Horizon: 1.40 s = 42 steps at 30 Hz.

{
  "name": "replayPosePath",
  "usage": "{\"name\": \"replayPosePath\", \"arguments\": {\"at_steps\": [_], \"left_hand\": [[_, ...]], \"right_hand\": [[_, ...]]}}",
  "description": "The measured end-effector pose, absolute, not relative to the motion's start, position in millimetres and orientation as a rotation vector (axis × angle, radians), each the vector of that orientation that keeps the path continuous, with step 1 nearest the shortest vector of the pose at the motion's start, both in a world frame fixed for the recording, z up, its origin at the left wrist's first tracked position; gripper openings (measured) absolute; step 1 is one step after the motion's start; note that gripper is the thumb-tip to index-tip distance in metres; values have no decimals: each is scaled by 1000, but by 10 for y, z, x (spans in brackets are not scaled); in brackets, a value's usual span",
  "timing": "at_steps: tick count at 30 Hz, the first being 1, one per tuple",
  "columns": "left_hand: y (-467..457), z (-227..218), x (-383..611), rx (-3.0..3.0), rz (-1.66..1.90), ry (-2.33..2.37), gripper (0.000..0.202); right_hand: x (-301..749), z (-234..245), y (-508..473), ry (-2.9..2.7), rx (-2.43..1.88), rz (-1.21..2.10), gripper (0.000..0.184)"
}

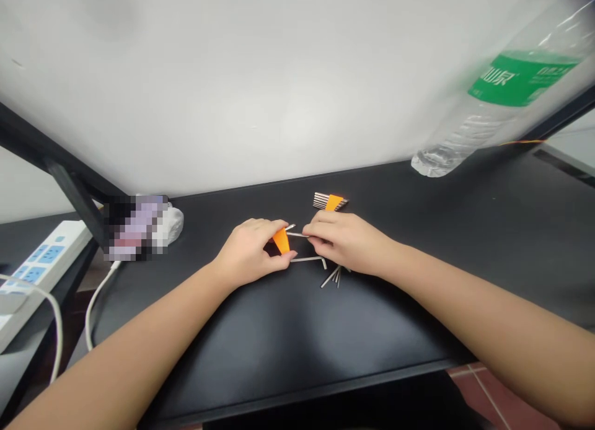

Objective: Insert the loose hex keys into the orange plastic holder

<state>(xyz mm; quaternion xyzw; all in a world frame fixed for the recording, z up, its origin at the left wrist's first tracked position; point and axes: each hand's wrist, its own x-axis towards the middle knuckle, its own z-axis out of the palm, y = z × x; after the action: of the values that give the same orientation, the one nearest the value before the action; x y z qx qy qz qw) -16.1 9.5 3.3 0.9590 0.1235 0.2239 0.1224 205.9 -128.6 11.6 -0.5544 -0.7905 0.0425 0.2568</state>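
Black worktop [418,293], white wall [279,77] behind; left hand [248,253] pinches orange holder [281,240] at centre; right hand [346,241] pinches a hex key [297,234] at its 3 o'clock. Loose keys [332,275] at 5 o'clock.

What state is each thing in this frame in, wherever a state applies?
Left hand, shut, pinching the orange holder.
Right hand, shut, pinching a hex key beside that holder.
Second key set, keys seated in their holder, lying on the table.
Loose hex keys, out of any holder, lying beside the right hand.
Bottle, standing on the table, top out of view.
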Motion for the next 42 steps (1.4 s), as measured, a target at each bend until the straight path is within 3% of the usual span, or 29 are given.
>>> {"name": "replayPosePath", "arguments": {"at_steps": [5, 8, 13, 17, 20, 24, 27, 30, 36, 42], "left_hand": [[116, 23, -175, 2840, 672, 314, 46], [106, 23, -178, 2866, 691, 233, 45], [19, 33, -153, 2867, 697, 84, 45], [3, 27, -136, 2858, 711, 139, 43], [50, 10, -145, 2805, 799, 241, 44], [89, -2, -161, 2757, 865, 333, 47], [72, -4, -152, 2765, 887, 254, 46], [47, -2, -133, 2778, 886, 131, 44], [9, 56, -134, 2787, 687, 129, 46], [14, 44, -170, 2694, 623, 271, 58]], "right_hand": [[2062, 171, -1295, -2026, -1420, 275, 18], [2050, 212, -1294, -1634, -1483, 605, 11], [1940, 192, -1260, -1038, -1312, 1142, 34], [1833, 139, -1231, -1014, -1247, 1275, 33], [1852, 113, -1240, -1155, -1366, 1121, 33], [1964, 107, -1279, -1560, -1518, 481, 27], [1989, 121, -1290, -1729, -1520, 217, 18], [1929, 136, -1285, -1779, -1512, 245, 13], [1818, 105, -1266, -1703, -1477, 660, 8], [1945, 179, -1306, -1950, -1617, 409, 11]]}}
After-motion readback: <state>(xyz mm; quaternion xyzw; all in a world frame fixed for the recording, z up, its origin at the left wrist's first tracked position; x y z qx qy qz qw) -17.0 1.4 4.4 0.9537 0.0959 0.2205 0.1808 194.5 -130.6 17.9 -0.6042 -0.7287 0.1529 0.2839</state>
